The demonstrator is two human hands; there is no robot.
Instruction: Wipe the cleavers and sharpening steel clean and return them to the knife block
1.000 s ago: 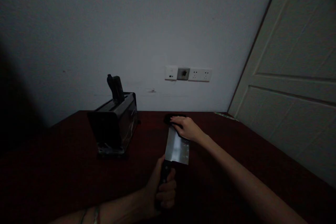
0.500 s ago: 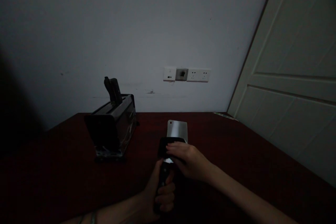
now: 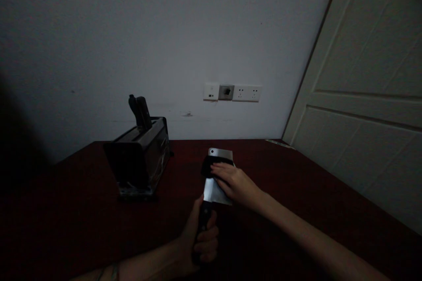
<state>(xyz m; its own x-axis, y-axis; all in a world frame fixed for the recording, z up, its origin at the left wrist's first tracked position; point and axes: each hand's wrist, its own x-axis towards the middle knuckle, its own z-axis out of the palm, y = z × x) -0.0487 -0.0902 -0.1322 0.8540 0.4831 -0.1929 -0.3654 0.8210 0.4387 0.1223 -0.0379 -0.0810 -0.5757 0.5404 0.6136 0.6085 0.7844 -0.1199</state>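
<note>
My left hand (image 3: 205,241) is wrapped round the black riveted handle of a cleaver (image 3: 210,193), whose broad shiny blade points away from me. A small round hole shows in the blade's far corner. Flat across the middle of the blade lies a dark pad (image 3: 207,167), perhaps a folded cloth or sponge; its exact kind is too dark to tell. My right hand (image 3: 239,184) holds this pad against the steel, fingers on top and thumb out of sight. Bare blade shows both beyond the pad and between it and the handle.
To the left, a dark knife block (image 3: 145,158) stands on the red-brown table (image 3: 273,175), with black knife handles (image 3: 140,112) sticking up from it. Behind are a grey wall (image 3: 184,44) and sockets (image 3: 232,92). A white panelled door (image 3: 362,96) borders the right side.
My right hand has slid the dark pad along the blade, away from the handle, baring the steel near the handle. My left hand keeps its grip. The view has shifted slightly.
</note>
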